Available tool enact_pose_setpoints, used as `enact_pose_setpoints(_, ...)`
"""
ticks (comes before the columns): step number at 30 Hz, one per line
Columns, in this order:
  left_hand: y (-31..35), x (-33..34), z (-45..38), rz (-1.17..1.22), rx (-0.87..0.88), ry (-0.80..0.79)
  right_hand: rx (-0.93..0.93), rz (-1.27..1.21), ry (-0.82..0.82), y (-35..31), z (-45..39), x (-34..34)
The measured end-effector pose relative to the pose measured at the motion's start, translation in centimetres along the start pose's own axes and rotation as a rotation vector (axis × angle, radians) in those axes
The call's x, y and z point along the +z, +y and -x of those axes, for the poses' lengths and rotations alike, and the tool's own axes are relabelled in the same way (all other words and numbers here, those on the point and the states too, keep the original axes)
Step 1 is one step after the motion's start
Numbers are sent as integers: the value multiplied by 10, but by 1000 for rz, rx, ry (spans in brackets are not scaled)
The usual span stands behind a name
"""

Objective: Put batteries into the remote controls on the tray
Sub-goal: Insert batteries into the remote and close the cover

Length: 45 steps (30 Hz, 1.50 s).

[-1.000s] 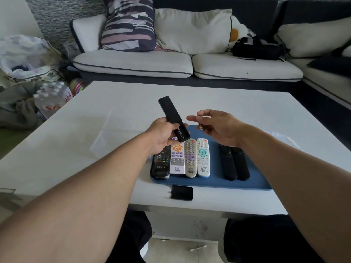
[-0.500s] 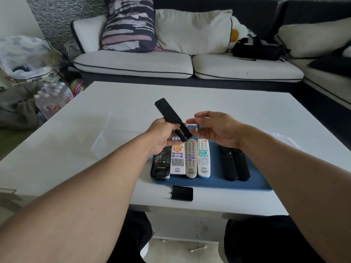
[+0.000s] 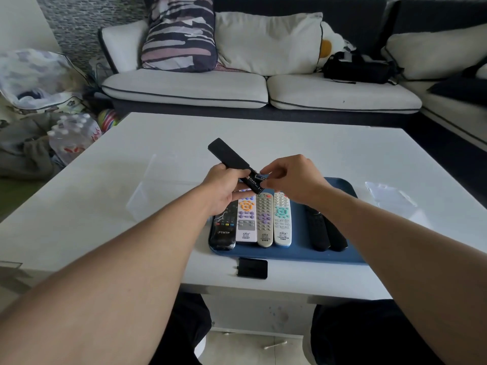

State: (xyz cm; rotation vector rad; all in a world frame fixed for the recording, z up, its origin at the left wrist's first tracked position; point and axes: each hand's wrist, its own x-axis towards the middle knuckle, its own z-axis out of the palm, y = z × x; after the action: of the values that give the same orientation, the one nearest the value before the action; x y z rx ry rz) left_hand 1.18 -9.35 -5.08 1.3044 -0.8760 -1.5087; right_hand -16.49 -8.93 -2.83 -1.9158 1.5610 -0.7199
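Here, a white table fronts a cushioned sofa

Table: smooth, glossy white top with soft reflections. Tray: matt blue, plastic by the look. Held remote: matt black plastic. Battery cover: black plastic, slight sheen. Light remotes: plastic casings with rubbery-looking coloured buttons. Sofa cushions: off-white woven cloth.
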Motion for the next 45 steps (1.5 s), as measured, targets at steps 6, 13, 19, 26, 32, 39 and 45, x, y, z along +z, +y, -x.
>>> enact_pose_setpoints(6, 1, 4, 3, -12, 37, -18, -53, 64, 73, -5, 1, 5)
enact_pose_setpoints(13, 1, 2, 3, -58, 75, 11, -71, 44, -27, -6, 4, -3)
enact_pose_setpoints(19, 2, 0, 3, -58, 58, -34, -45, 6, -69, 3, 6, -8)
enact_pose_setpoints(26, 6, 2, 12, -125, 0, -136, 33, -157, -205, 9, 12, -13)
enact_pose_setpoints(32, 7, 1, 15, -183, -34, -188, 84, -253, -322, 12, 14, -13)
enact_pose_setpoints(39, 9, 0, 15, -209, -47, -220, 134, -363, -358, 9, 15, -12)
enact_pose_setpoints(45, 10, 5, 17, -263, 0, -214, 158, -443, -374, 9, 17, -14)
